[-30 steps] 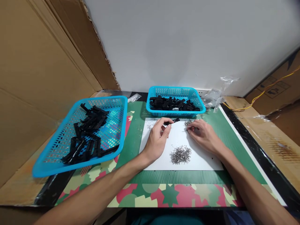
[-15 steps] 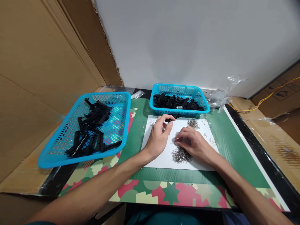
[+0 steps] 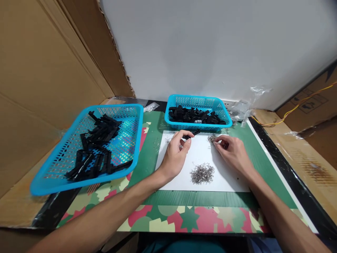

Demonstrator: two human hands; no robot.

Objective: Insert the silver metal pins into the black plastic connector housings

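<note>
My left hand (image 3: 176, 153) is closed on a narrow black plastic part (image 3: 195, 133), which pokes out past the fingertips above the far side of the white sheet (image 3: 181, 177). Thumb and fingers of my right hand (image 3: 233, 149) are pinched together at the edge of a small pile of tiny metal pieces (image 3: 211, 138). Anything between those fingertips is too small to make out. Nearer to me on the sheet lies a larger heap of small bent metal wire pieces (image 3: 202, 173), with neither hand touching it.
At the left stands a large blue basket (image 3: 140, 140) holding long black parts (image 3: 101, 131). A smaller blue basket (image 3: 197, 126) of black pieces sits behind the sheet, near the wall. Clear plastic bags (image 3: 239, 109) and a yellow cable (image 3: 296, 107) are at the right. Cardboard (image 3: 47, 63) rises at the left.
My right hand has moved from the near metal heap to the smaller far pile. My left hand still holds the black part in nearly the same place. The view has shifted slightly.
</note>
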